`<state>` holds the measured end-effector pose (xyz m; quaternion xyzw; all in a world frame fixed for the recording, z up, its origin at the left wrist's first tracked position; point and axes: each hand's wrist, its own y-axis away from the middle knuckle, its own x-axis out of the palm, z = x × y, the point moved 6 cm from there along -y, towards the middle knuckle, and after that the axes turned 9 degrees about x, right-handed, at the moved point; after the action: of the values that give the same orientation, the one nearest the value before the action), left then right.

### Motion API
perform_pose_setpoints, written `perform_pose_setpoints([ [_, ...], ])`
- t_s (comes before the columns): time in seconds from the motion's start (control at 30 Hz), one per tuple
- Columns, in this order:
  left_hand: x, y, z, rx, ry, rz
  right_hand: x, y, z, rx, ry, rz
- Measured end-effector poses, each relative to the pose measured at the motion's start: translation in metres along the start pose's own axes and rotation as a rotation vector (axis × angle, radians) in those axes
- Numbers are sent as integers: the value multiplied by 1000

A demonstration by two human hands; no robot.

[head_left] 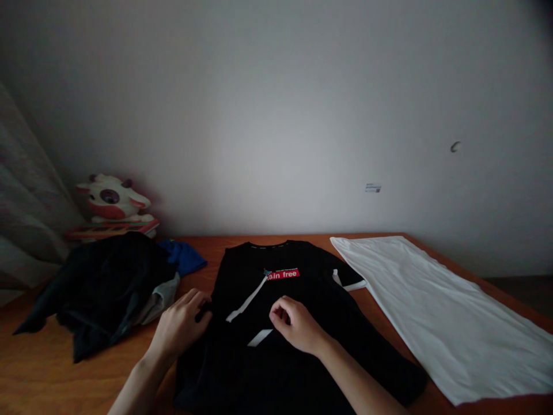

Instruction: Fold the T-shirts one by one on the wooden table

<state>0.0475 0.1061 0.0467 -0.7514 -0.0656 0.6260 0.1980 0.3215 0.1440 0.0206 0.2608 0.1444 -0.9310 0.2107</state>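
A black T-shirt (242, 369) with white trim and a red printed label lies spread in front of me, its neckline toward the wall. Its left side is folded inward, so a white-trimmed edge runs slantwise over the front. My left hand (184, 320) is at the left edge of the shirt, fingers bent and thumb opposite, with black cloth between them. Over the middle of the shirt is my right hand (296, 324), its fingers curled toward the thumb. No cloth shows in that hand.
White cloth (444, 311) lies flat on the right of the wooden table (38, 369). To the left are a heap of dark clothing (112, 282), a blue garment (184, 256) and a grey one (162, 300). Behind them sits a cow-shaped toy keyboard (114, 202). A curtain (30, 190) hangs far left.
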Motion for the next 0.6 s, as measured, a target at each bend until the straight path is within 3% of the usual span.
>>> perform_pose_setpoints([
  [0.17, 1, 3, -8, 115, 12, 67, -1, 1, 3, 8, 18, 10],
  [0.33, 3, -22, 6, 46, 77, -59, -1, 1, 6, 5, 56, 17],
  [0.43, 24, -55, 3, 62, 77, 3, -1, 1, 6, 8, 67, 11],
  [0.6, 76, -105, -8, 44, 62, 166, 0, 1, 4, -7, 68, 12],
])
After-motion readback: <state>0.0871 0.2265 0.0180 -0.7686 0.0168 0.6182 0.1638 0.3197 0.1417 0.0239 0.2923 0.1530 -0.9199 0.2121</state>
